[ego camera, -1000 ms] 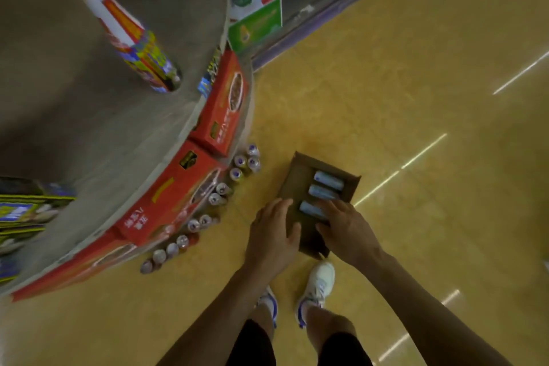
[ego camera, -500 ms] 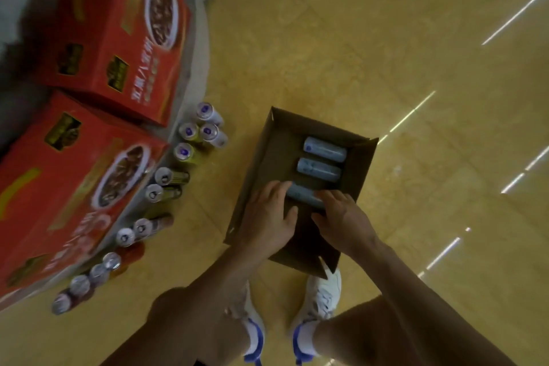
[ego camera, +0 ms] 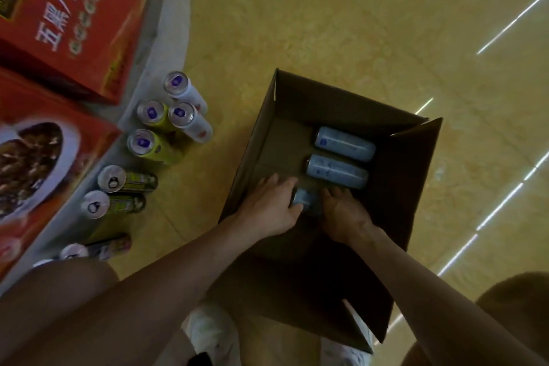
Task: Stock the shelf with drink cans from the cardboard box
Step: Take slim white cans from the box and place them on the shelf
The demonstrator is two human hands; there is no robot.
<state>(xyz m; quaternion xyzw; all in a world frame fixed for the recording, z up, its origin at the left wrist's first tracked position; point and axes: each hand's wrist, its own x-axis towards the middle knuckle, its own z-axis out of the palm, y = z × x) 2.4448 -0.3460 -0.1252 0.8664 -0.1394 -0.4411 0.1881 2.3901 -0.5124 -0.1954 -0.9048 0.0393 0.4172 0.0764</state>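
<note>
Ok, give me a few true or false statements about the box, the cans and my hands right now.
1. Three pale cans lie on their sides in the cardboard box. True.
2. Both hands are outside the box. False: the left hand and right hand reach in and meet at the nearest can.
3. The upright cans stand left of the box, along the shelf base. True.
4. The cartons on the shelf are green. False: the cartons are red.
</note>
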